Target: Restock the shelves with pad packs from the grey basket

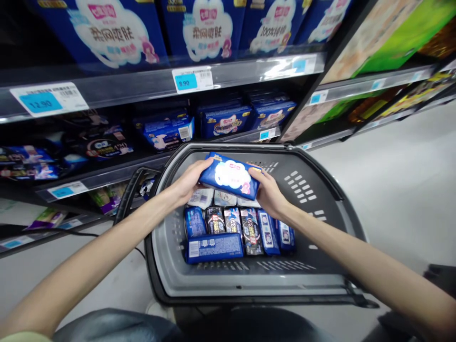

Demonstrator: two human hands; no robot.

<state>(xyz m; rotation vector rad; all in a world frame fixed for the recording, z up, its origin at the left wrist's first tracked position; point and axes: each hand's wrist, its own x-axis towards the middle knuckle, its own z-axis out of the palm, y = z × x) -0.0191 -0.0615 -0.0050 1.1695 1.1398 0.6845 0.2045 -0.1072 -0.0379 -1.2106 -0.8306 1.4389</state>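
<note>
Between my two hands is a blue pack of sanitary pads (pixel 231 176) with a white cloud-shaped label, tilted over the grey shopping basket (pixel 320 190). My left hand (pixel 192 179) grips its left end, thumb on top. At the right end, my right hand (pixel 270 191) holds it with the thumb on the upper face. Below, inside the basket, several blue and black packs (pixel 252 230) stand in a row. One blue pack (pixel 215 247) lies along the front of that row. White packs (pixel 201 198) sit behind it, partly hidden by the held pack.
Store shelves rise beyond the basket, with large blue packs (pixel 206 31) above and smaller blue packs (pixel 226 121) below. Price tags (pixel 192 80) line the shelf edges. The basket's black handle (pixel 124 199) juts out at the left. Pale floor (pixel 402 190) extends to the right.
</note>
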